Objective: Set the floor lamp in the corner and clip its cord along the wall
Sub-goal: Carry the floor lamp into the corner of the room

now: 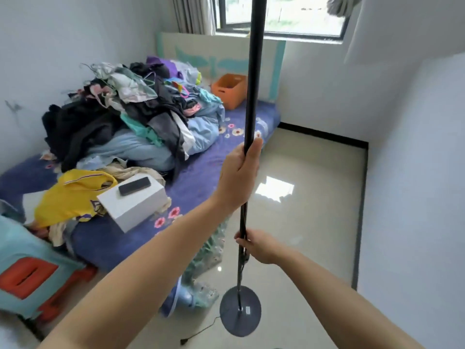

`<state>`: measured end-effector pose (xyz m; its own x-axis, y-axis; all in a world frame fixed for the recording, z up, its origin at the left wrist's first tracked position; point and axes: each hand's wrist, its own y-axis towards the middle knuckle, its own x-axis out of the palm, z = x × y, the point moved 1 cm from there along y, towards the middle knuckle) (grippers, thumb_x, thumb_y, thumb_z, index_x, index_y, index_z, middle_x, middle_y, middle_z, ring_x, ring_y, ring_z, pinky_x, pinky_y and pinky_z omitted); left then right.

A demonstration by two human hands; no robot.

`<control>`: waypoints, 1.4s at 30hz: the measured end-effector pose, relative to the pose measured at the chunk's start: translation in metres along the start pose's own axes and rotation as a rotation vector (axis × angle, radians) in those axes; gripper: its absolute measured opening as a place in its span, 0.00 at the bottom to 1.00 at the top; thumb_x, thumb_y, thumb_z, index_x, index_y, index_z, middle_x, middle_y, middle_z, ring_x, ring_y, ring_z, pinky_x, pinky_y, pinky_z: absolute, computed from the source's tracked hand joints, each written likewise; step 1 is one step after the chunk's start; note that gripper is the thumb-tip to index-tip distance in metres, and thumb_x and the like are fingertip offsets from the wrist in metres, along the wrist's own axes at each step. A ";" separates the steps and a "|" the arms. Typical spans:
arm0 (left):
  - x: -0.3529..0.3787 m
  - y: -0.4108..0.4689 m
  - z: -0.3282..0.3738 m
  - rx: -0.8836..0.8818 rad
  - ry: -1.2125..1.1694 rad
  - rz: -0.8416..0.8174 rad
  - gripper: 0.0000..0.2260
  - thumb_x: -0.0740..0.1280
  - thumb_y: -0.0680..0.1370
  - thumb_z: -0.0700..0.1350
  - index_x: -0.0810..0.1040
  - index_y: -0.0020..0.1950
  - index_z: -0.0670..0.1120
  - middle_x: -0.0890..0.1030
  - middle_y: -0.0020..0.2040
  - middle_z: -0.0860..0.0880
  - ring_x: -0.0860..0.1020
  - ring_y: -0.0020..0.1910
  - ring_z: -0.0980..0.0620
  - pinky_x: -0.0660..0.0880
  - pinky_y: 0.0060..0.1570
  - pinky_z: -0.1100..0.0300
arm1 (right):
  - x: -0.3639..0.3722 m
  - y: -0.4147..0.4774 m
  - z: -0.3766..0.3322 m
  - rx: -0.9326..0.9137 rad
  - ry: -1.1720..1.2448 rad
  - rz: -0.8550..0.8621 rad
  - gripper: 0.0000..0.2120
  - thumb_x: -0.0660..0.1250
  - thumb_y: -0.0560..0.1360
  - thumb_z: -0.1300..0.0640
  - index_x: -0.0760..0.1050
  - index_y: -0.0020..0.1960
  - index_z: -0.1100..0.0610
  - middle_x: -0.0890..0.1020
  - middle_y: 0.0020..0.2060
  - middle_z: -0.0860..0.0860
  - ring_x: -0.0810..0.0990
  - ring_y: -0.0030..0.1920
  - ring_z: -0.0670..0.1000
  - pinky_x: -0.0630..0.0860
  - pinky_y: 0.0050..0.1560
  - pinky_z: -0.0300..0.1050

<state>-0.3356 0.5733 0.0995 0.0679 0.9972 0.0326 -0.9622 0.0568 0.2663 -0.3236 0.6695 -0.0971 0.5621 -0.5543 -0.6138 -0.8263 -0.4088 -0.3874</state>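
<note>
A black floor lamp pole [254, 79] runs upright through the middle of the view; its top is cut off by the frame. My left hand [239, 175] grips the pole at mid-height. My right hand [259, 245] grips it lower down, where the thin cord runs along the pole. The round dark base [240, 314] shows below, and I cannot tell whether it touches the tiled floor. The black cord [201, 332] trails from the base leftward across the floor and ends in a plug [183, 341].
A low bed with a purple flowered sheet [201, 177] fills the left, heaped with clothes [130, 114], a white box [133, 201] with a phone on it, and an orange bin [230, 90]. Glossy tiled floor [314, 197] stretches right to white walls and a far corner under the window [284, 16].
</note>
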 end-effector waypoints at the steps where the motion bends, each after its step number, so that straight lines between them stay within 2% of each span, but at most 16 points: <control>1: 0.016 0.013 -0.002 0.000 -0.016 -0.030 0.17 0.59 0.81 0.51 0.60 0.35 0.50 0.60 0.24 0.56 0.57 0.22 0.56 0.54 0.25 0.58 | -0.017 -0.001 0.013 0.015 0.011 0.039 0.11 0.58 0.82 0.47 0.73 0.57 0.52 0.83 0.49 0.54 0.82 0.44 0.53 0.75 0.41 0.44; 6: 0.074 0.083 -0.011 0.050 -0.045 -0.150 0.19 0.60 0.78 0.59 0.58 0.35 0.51 0.58 0.24 0.55 0.56 0.21 0.56 0.50 0.24 0.54 | -0.093 0.012 0.055 0.097 0.071 0.219 0.09 0.58 0.82 0.48 0.73 0.50 0.50 0.81 0.42 0.53 0.81 0.44 0.56 0.77 0.45 0.49; 10: 0.104 0.142 -0.027 0.070 -0.055 -0.206 0.18 0.60 0.77 0.61 0.60 0.35 0.51 0.61 0.25 0.53 0.58 0.23 0.53 0.53 0.25 0.47 | -0.146 0.039 0.079 0.168 0.094 0.359 0.08 0.58 0.82 0.49 0.70 0.44 0.47 0.81 0.40 0.52 0.82 0.42 0.55 0.79 0.47 0.54; 14: 0.129 0.204 -0.051 0.084 -0.106 -0.342 0.17 0.61 0.78 0.60 0.64 0.32 0.55 0.62 0.25 0.56 0.58 0.23 0.54 0.54 0.26 0.49 | -0.191 0.077 0.105 0.266 0.117 0.486 0.08 0.59 0.81 0.48 0.71 0.44 0.47 0.81 0.39 0.51 0.82 0.40 0.53 0.78 0.42 0.48; 18: 0.150 0.266 -0.076 0.093 -0.112 -0.491 0.17 0.61 0.77 0.63 0.66 0.32 0.58 0.64 0.24 0.57 0.59 0.24 0.52 0.57 0.27 0.45 | -0.235 0.117 0.126 0.344 0.091 0.545 0.07 0.59 0.81 0.49 0.71 0.45 0.46 0.78 0.37 0.45 0.77 0.38 0.43 0.67 0.34 0.35; 21: 0.173 0.307 -0.089 0.114 -0.055 -0.564 0.17 0.60 0.78 0.64 0.67 0.31 0.60 0.66 0.25 0.57 0.62 0.26 0.50 0.62 0.27 0.44 | -0.268 0.138 0.140 0.397 0.152 0.607 0.07 0.60 0.81 0.50 0.74 0.46 0.48 0.79 0.38 0.45 0.77 0.37 0.43 0.67 0.35 0.35; 24: 0.200 0.341 -0.104 0.126 0.001 -0.643 0.18 0.58 0.78 0.65 0.66 0.32 0.59 0.67 0.25 0.57 0.63 0.26 0.50 0.64 0.27 0.44 | -0.294 0.155 0.161 0.437 0.184 0.604 0.07 0.60 0.81 0.50 0.75 0.49 0.50 0.79 0.41 0.48 0.78 0.42 0.50 0.71 0.42 0.42; 26: 0.220 0.365 -0.117 0.127 0.011 -0.694 0.18 0.58 0.78 0.67 0.65 0.33 0.59 0.66 0.25 0.57 0.63 0.26 0.51 0.63 0.26 0.45 | -0.313 0.171 0.180 0.444 0.193 0.610 0.09 0.60 0.82 0.50 0.77 0.51 0.52 0.79 0.42 0.48 0.78 0.44 0.51 0.70 0.45 0.43; 30: 0.263 0.417 -0.150 0.101 0.041 -0.720 0.18 0.58 0.79 0.64 0.65 0.33 0.58 0.66 0.26 0.57 0.63 0.27 0.50 0.63 0.26 0.45 | -0.350 0.208 0.224 0.423 0.230 0.615 0.09 0.62 0.81 0.50 0.79 0.53 0.53 0.79 0.44 0.48 0.77 0.46 0.50 0.71 0.49 0.43; 35: 0.320 0.478 -0.199 -0.015 0.041 -0.722 0.20 0.60 0.78 0.65 0.63 0.34 0.54 0.63 0.27 0.53 0.61 0.26 0.49 0.59 0.25 0.43 | -0.401 0.247 0.283 0.433 0.245 0.479 0.10 0.61 0.81 0.49 0.78 0.52 0.53 0.77 0.41 0.47 0.77 0.45 0.51 0.70 0.47 0.43; 37: 0.335 0.501 -0.208 -0.025 0.061 -0.722 0.20 0.60 0.76 0.67 0.63 0.34 0.55 0.63 0.26 0.55 0.61 0.25 0.51 0.58 0.25 0.46 | -0.425 0.259 0.296 0.439 0.234 0.429 0.10 0.61 0.81 0.48 0.78 0.53 0.52 0.80 0.43 0.50 0.78 0.44 0.51 0.71 0.46 0.43; 40: 0.352 0.540 -0.209 -0.054 0.074 -0.673 0.19 0.61 0.76 0.68 0.65 0.32 0.58 0.65 0.25 0.58 0.62 0.24 0.53 0.59 0.27 0.54 | -0.463 0.273 0.304 0.438 0.237 0.403 0.10 0.61 0.81 0.49 0.78 0.53 0.52 0.83 0.49 0.53 0.83 0.47 0.54 0.78 0.51 0.47; 42: 0.361 0.568 -0.205 -0.053 0.076 -0.642 0.19 0.61 0.75 0.68 0.66 0.31 0.58 0.66 0.25 0.58 0.63 0.23 0.55 0.61 0.29 0.57 | -0.490 0.282 0.307 0.427 0.216 0.398 0.09 0.62 0.81 0.48 0.78 0.52 0.52 0.83 0.46 0.51 0.84 0.46 0.53 0.79 0.50 0.47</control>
<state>-0.9119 0.9755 0.0650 0.6168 0.7649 -0.1857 -0.7485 0.6429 0.1626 -0.8425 1.0481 -0.1166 0.1656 -0.7572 -0.6318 -0.8904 0.1606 -0.4259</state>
